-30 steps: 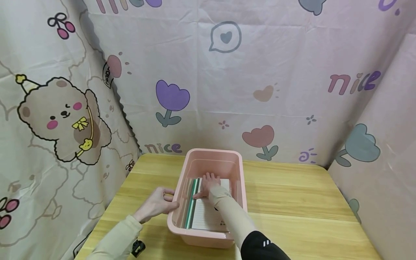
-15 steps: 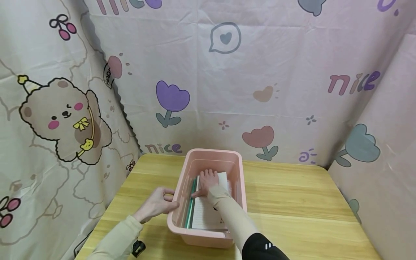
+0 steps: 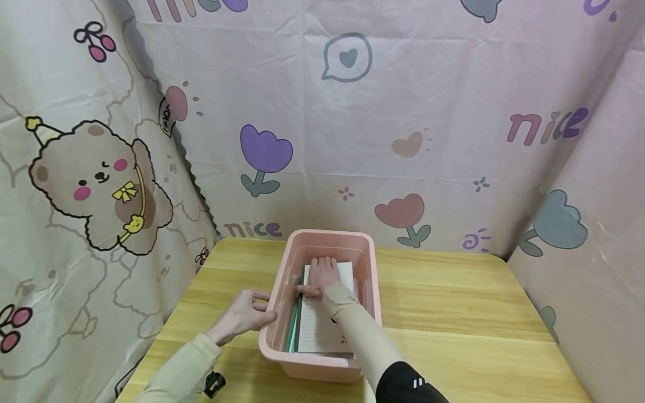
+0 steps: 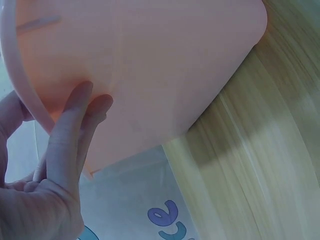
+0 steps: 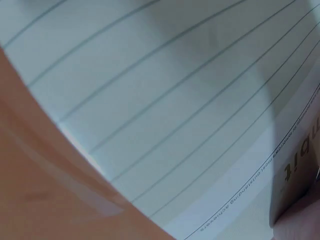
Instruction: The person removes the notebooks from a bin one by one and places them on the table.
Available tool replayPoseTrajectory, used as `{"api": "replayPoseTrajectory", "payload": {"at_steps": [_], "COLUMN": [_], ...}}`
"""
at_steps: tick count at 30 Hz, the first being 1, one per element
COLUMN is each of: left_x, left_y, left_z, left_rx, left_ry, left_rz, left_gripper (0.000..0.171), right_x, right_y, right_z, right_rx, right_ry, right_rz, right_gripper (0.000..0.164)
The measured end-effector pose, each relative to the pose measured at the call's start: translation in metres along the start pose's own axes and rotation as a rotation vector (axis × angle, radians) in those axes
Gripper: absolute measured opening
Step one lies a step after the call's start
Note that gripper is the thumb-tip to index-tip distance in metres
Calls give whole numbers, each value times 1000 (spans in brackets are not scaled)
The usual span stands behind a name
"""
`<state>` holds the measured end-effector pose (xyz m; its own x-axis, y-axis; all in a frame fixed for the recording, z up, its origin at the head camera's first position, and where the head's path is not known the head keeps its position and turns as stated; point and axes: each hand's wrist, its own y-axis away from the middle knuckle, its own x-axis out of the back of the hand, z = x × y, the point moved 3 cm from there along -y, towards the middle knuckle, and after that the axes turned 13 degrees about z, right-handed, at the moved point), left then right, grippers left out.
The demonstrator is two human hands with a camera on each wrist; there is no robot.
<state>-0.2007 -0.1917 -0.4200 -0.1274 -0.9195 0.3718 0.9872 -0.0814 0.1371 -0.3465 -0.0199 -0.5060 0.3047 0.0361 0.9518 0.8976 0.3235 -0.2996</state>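
Note:
In the head view, a pale pink plastic bin (image 3: 302, 372) stands on the table. My left hand (image 3: 244, 316) grips its left rim, and the left wrist view shows fingers (image 4: 70, 125) along the outer wall. Inside the bin lies a lined notebook (image 3: 322, 330) with a dark spine along its left edge. My right hand (image 3: 322, 277) lies on the notebook's far part with its fingers extended and its thumb out toward the spine. A green-edged book (image 3: 292, 330) shows beneath on the left. Close up, the right wrist view shows the ruled page (image 5: 150, 100) beside the bin wall (image 5: 40, 185).
The bin rests on a light wood-grain table (image 3: 453, 313). A printed cloth (image 3: 428, 84) hangs behind the table and at both sides. A small black device (image 3: 214, 384) sits by the left sleeve.
My right hand has moved toward the far end of the bin. The notebook's far edge has shifted the same way, and less of the green edge shows. My left hand stays put.

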Motion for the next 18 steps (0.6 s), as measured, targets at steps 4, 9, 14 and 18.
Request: {"api": "replayPoseTrajectory", "payload": {"at_steps": [4, 9, 14, 18], "left_x": [0, -1, 0, -1], "left_y": [-1, -2, -1, 0], "left_z": [1, 2, 1, 1], "left_rx": [10, 14, -1, -5], "left_ry": [-3, -9, -5, -4], "left_rz": [0, 4, -1, 3], "left_gripper": [59, 60, 59, 58], "right_x": [4, 13, 27, 38], "right_y": [-1, -5, -9, -13], "right_z": [2, 3, 4, 6], "right_rx": [-4, 7, 14, 11], "right_ry": [12, -13, -15, -16], "right_rz": [5, 9, 31, 69], "right_gripper": [82, 78, 75, 75]}}
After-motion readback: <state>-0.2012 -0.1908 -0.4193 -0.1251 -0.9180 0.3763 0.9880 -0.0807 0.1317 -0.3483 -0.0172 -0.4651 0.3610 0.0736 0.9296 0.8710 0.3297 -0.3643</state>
